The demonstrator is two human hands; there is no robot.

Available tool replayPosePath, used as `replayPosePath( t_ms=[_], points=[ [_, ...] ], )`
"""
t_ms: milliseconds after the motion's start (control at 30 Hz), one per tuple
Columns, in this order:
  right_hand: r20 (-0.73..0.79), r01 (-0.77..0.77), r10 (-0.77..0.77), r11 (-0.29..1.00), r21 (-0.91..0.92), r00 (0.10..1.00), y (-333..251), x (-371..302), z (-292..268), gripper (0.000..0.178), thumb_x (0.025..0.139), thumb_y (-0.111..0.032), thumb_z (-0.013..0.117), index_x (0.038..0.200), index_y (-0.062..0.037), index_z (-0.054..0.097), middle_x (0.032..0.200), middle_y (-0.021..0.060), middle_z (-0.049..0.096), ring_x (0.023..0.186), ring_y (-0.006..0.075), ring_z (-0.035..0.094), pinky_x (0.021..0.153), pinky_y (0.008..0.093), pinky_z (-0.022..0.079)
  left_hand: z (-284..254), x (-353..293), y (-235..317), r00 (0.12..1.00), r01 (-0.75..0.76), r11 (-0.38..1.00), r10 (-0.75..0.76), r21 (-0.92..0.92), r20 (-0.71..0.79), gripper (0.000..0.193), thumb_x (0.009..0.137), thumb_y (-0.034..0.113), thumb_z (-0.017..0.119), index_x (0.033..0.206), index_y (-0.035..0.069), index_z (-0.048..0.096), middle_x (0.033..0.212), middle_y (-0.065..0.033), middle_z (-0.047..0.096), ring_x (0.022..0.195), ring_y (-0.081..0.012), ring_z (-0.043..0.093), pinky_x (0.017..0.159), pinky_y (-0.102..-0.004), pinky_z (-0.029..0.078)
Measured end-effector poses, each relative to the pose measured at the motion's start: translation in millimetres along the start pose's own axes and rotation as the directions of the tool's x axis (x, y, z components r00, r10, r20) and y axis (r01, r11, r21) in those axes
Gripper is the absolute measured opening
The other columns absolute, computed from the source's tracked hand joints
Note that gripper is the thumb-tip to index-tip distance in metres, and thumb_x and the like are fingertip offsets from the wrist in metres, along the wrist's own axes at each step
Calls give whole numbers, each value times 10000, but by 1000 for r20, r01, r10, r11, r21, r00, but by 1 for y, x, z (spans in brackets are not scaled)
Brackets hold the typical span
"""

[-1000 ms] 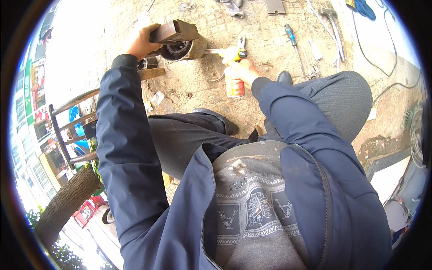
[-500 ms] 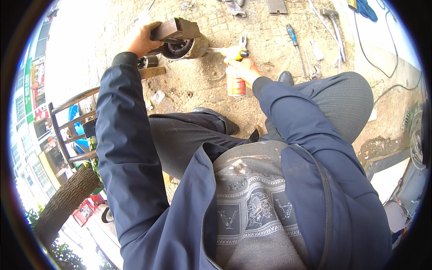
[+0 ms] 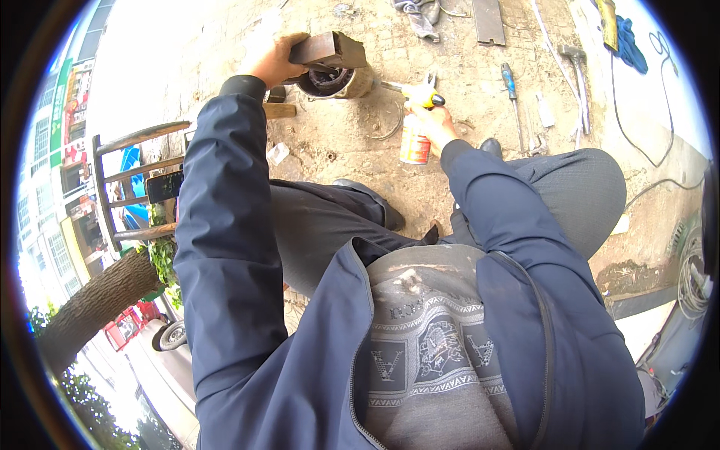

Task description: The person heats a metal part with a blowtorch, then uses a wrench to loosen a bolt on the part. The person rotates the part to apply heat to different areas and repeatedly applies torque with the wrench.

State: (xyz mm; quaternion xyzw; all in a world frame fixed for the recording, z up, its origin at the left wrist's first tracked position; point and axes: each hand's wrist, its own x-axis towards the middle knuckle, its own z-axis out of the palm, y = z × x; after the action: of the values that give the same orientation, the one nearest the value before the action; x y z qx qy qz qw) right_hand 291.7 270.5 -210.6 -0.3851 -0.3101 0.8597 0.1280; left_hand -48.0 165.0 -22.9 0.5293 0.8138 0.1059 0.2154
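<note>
My left hand [image 3: 277, 61] grips a dark brown, rusty metal block [image 3: 324, 49] at its left end. The block sits over the mouth of a round metal housing [image 3: 358, 84], which has a dark ring-shaped inside and lies on the ground. My right hand [image 3: 435, 124] is closed around a gas torch with a yellow head and a red and white canister [image 3: 415, 142]. The torch's nozzle points left at the housing's side, a short gap away. Whether a flame burns cannot be made out. Pliers [image 3: 430, 79] show just beyond the torch head.
On the dirt ground to the right lie a blue-handled screwdriver [image 3: 511, 84], a hammer [image 3: 576, 58] and a black cable [image 3: 616, 112]. A flat metal plate [image 3: 489, 24] and a grey glove [image 3: 424, 16] lie farther off. A wooden chair [image 3: 105, 195] stands at my left.
The whole view has shifted, so the ground things appear farther right. Both hands keep their holds, with the block over the housing and the torch beside it.
</note>
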Motion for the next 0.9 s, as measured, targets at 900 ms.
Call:
replayPosePath(
  t_ms=[900],
  points=[
    [-26,-3,2,998,-58,1000,-2,2,1,199,947,-146,797,1080,-31,705,905,46,698,754,161,673,688,370,572,8,-15,11,994,-58,992,68,111,-86,682,784,158,866,1423,73,643,1219,-204,761,1125,-328,744,982,-402,580]
  ],
)
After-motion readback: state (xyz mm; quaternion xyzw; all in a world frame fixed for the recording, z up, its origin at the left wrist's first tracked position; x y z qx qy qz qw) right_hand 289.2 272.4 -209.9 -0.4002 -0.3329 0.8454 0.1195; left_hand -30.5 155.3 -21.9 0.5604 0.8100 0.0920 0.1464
